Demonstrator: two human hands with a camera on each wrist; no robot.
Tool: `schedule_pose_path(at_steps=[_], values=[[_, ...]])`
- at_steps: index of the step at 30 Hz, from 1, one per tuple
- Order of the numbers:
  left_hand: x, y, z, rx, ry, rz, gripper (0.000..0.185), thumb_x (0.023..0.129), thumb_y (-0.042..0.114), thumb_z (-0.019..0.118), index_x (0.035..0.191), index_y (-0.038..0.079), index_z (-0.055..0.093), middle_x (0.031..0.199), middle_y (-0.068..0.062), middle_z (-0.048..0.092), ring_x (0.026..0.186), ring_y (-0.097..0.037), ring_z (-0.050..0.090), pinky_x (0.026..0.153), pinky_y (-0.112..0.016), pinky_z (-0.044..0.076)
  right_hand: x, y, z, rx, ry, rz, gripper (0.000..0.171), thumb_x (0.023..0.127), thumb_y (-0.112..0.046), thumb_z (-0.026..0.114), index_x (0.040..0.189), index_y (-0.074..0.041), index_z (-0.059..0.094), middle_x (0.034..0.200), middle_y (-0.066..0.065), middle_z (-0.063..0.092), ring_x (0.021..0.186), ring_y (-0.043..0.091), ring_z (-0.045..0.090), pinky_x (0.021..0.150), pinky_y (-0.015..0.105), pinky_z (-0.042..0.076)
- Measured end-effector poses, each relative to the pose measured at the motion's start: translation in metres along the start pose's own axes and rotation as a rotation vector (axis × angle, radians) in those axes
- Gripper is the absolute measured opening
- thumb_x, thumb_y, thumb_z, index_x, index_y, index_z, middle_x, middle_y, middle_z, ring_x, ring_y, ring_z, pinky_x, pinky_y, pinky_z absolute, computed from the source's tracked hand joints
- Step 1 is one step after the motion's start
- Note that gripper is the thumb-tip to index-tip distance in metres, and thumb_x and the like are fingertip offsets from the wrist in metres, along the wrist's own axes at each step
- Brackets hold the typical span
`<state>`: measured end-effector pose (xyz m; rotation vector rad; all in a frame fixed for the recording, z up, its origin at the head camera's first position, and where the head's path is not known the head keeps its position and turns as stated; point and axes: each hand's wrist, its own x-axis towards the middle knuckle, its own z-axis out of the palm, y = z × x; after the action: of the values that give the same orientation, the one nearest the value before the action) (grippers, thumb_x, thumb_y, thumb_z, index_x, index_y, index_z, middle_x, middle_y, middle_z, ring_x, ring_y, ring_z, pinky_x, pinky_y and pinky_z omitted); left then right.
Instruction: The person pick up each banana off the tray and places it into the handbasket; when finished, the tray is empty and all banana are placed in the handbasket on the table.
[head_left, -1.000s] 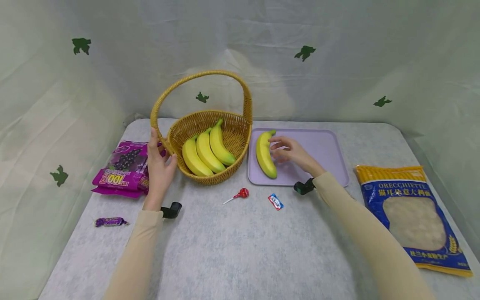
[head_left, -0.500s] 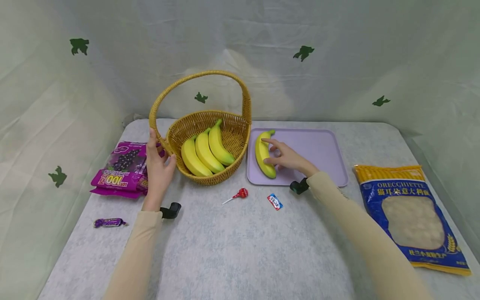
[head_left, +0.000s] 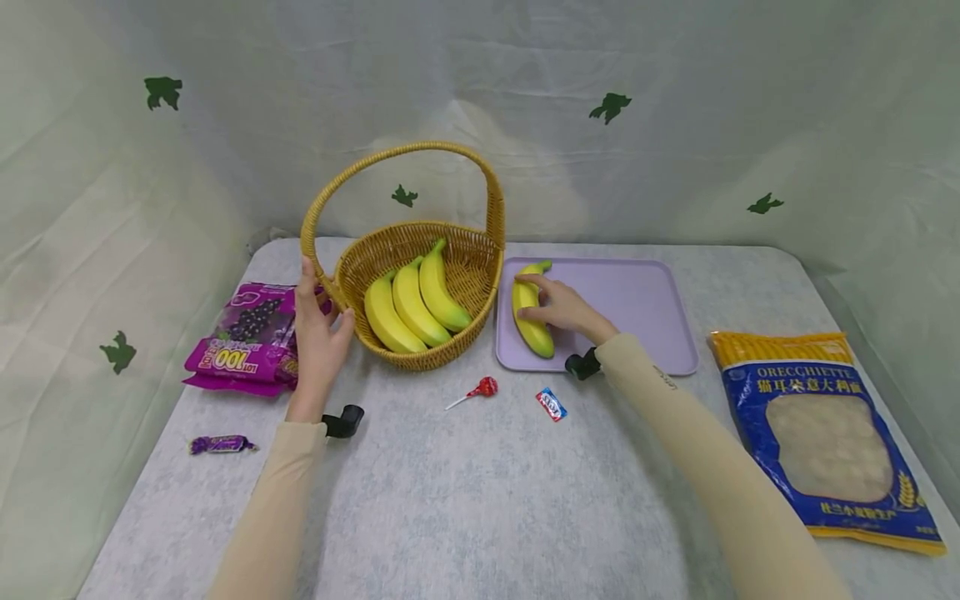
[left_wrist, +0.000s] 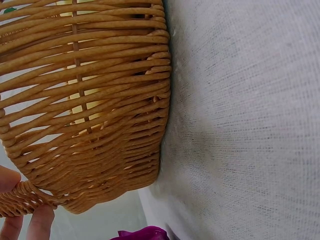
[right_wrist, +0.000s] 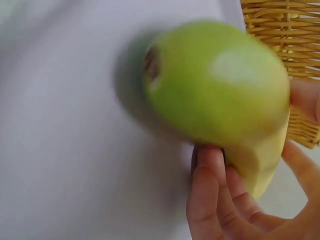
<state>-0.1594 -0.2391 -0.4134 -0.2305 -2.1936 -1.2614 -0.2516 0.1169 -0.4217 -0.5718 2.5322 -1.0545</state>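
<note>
Nearest, lollipop [head_left: 483, 387] and wrapped candy [head_left: 551, 403] lie on table [head_left: 480, 500]; beyond, right hand [head_left: 558, 305] grips single banana [head_left: 531, 321] lying on lilac tray [head_left: 637, 292], left hand [head_left: 315, 333] clasps wicker basket [head_left: 465, 258] rim, three bananas [head_left: 412, 304] inside.

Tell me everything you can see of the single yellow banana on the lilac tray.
The single yellow banana lies on its side at the left end of the lilac plastic tray, beside the woven wicker basket. Its skin is smooth yellow, greener toward the stem tip, which points away from the person. The right hand has its fingers curled round the banana's middle. The right wrist view shows a green, brown-marked end.
</note>
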Motion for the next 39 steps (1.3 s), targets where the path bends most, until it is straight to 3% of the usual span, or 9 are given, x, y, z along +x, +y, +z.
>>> schedule_pose_path(at_steps=[3,7,21,29,34,39], values=[[0.0,0.0,0.0,0.004,-0.003,-0.003,0.099,0.088,-0.012,0.053,0.146,0.055,0.01,0.13,-0.024,0.033,0.114,-0.039,0.044,0.095,-0.059,0.043,-0.003,-0.003,0.0,0.072,0.002,0.049,0.065,0.089,-0.024,0.063,0.147,-0.018,0.037,0.118,0.022,0.05,0.087,0.029,0.051,0.069,0.035,0.047],[0.0,0.0,0.0,0.009,-0.006,-0.005,0.099,0.088,-0.011,0.054,0.147,0.055,0.01,0.131,-0.024,0.032,0.114,-0.039,0.044,0.094,-0.06,0.043,-0.012,-0.005,-0.003,0.164,0.016,0.082,0.063,0.089,-0.021,0.062,0.146,-0.021,0.037,0.121,0.022,0.047,0.088,0.029,0.053,0.073,0.037,0.051],[-0.001,0.001,0.0,0.001,-0.001,-0.01,0.1,0.088,-0.012,0.054,0.146,0.056,0.009,0.131,-0.024,0.033,0.114,-0.039,0.044,0.094,-0.06,0.043,-0.04,-0.025,-0.018,0.464,-0.019,-0.029,0.069,0.092,-0.02,0.063,0.15,-0.03,0.028,0.139,0.019,0.033,0.113,0.035,0.05,0.084,0.043,0.052],[-0.001,0.0,-0.001,0.011,0.0,-0.024,0.099,0.088,-0.012,0.054,0.147,0.054,0.01,0.131,-0.023,0.033,0.115,-0.038,0.044,0.096,-0.058,0.042,-0.04,-0.05,-0.011,0.459,-0.09,-0.116,0.065,0.09,-0.025,0.066,0.146,-0.034,0.034,0.132,0.012,0.04,0.11,0.03,0.054,0.086,0.043,0.048],[-0.001,0.0,-0.001,0.012,0.002,-0.022,0.098,0.088,-0.011,0.054,0.148,0.053,0.01,0.131,-0.024,0.032,0.115,-0.038,0.044,0.096,-0.058,0.043,-0.029,-0.067,-0.003,0.414,-0.124,-0.186,0.062,0.09,-0.025,0.067,0.145,-0.031,0.039,0.127,0.011,0.043,0.104,0.028,0.058,0.084,0.042,0.049],[-0.002,0.002,0.0,0.013,0.004,-0.027,0.097,0.088,-0.011,0.054,0.148,0.051,0.01,0.131,-0.025,0.032,0.115,-0.039,0.044,0.096,-0.058,0.043,-0.012,-0.08,0.003,0.377,-0.145,-0.222,0.063,0.09,-0.026,0.066,0.146,-0.03,0.038,0.129,0.007,0.045,0.108,0.024,0.052,0.088,0.04,0.047]])
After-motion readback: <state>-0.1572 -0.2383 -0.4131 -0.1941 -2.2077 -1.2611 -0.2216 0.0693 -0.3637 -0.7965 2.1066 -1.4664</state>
